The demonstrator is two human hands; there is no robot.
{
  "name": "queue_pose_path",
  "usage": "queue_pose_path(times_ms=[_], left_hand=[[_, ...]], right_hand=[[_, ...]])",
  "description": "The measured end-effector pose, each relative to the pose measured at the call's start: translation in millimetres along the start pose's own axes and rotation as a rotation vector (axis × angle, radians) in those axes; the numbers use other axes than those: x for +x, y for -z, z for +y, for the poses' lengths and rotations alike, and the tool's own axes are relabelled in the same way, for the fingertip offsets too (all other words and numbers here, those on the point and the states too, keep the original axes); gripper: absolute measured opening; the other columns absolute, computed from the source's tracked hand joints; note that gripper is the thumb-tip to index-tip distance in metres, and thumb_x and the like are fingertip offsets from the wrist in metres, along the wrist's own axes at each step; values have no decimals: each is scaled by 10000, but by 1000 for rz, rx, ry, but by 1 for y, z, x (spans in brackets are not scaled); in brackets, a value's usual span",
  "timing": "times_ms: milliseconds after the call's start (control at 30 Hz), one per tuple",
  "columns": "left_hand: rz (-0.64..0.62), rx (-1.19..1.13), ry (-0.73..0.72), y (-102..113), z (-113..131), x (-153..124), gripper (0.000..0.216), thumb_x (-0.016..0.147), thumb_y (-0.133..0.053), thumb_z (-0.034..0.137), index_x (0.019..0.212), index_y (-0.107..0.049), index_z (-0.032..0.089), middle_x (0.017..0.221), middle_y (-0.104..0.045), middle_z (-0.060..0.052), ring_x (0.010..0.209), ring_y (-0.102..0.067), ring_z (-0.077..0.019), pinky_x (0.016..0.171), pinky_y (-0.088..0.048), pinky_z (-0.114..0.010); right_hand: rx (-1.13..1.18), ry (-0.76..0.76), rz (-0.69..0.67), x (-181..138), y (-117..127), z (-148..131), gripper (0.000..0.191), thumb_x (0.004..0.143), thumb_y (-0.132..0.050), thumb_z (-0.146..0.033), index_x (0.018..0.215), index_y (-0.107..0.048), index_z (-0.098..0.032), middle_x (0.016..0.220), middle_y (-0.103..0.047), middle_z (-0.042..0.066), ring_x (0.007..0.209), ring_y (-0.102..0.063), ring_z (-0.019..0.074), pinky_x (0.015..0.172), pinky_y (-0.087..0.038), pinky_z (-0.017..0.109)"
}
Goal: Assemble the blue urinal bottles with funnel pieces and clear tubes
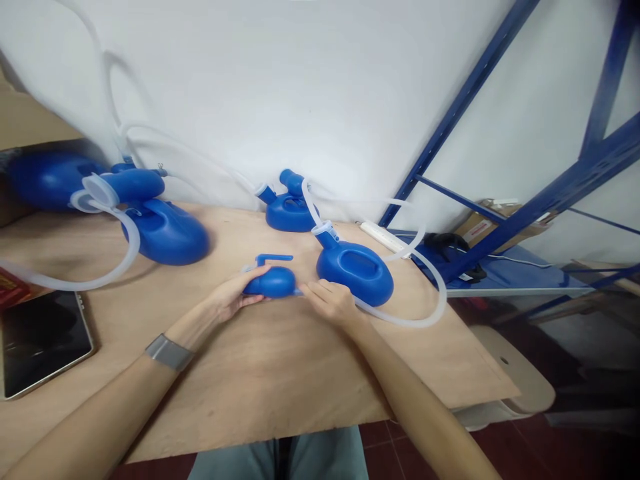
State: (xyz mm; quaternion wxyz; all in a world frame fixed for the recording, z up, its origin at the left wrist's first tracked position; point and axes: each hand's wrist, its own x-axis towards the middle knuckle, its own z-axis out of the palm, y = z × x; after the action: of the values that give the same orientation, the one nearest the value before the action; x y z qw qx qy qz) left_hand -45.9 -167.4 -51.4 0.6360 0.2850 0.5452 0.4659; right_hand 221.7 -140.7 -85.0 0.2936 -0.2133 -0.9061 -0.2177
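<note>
My left hand [233, 290] is closed around a blue rounded urinal funnel [277, 282] from its left side. A thin blue handle-like bar [275, 258] stands out just above the funnel. My right hand [330, 300] pinches the end of a clear hose [400, 320] at the narrow right end of the funnel. Whether the hose is fully on the nozzle is hidden by the fingers. The hose loops right around a blue urinal bottle [356, 270], which lies beside my right hand with its white-capped neck pointing up and left.
Another blue bottle [290, 213] stands by the wall. More blue bottles [173, 233] with hoses lie at left, near a cardboard box [40, 120]. A tablet [45, 340] rests on the wooden table [240, 393]. A power strip [385, 237] and blue shelf frame [460, 93] are at right.
</note>
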Motion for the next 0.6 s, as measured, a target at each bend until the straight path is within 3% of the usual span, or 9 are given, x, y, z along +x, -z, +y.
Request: queue_pose_path(times_ms=[100, 200, 300, 400, 500, 600], left_hand=[[50, -48, -81, -3, 2, 1, 483, 710, -945, 474, 1060, -749, 204, 1144, -767, -138, 850, -777, -221, 565, -645, -231], [139, -108, -225, -3, 5, 5, 442, 711, -951, 390, 1047, -740, 196, 1203, -748, -123, 942, -768, -217, 570, -637, -205], [178, -126, -330, 4, 10, 11, 408, 722, -936, 329, 1037, -715, 192, 1192, -747, -108, 930, -767, -207, 562, -635, -197], [164, -140, -406, 11, 14, 12, 379, 752, -909, 329, 1044, -709, 194, 1131, -757, -87, 872, -767, -187, 550, -635, -193], [90, -133, -371, 10, 14, 8, 368, 753, -906, 340, 1032, -713, 198, 1083, -760, -80, 823, -760, -179, 520, -626, -184], [16, -144, -191, 3, 10, 2, 393, 741, -922, 392, 1030, -733, 205, 1079, -760, -90, 806, -756, -184, 515, -630, -187]], right_hand=[[-27, -74, 46, 7, 0, -1, 304, 1044, -606, -194, 1316, -727, -254, 1067, -797, 80, 951, -707, 227, 755, -532, 344], [40, -291, 164, 14, 1, -8, 298, 1021, -664, -331, 1301, -737, -259, 1172, -757, 137, 1144, -677, 308, 948, -546, 463], [364, -547, 191, 17, 2, -20, 226, 1038, -607, -328, 1168, -762, -227, 1024, -773, 114, 956, -731, 255, 860, -601, 413], [748, -799, 39, 20, -1, -33, 369, 1041, -592, -353, 1383, -644, -225, 1082, -795, 97, 942, -766, 222, 803, -635, 347], [979, -888, -6, 25, -7, -36, 572, 1060, -546, -346, 1609, -403, -272, 1378, -716, 124, 1150, -743, 212, 934, -633, 366], [1090, -806, 60, 27, -10, -31, 479, 1074, -501, -316, 1552, -488, -290, 1421, -689, 113, 1280, -685, 215, 1024, -608, 397]])
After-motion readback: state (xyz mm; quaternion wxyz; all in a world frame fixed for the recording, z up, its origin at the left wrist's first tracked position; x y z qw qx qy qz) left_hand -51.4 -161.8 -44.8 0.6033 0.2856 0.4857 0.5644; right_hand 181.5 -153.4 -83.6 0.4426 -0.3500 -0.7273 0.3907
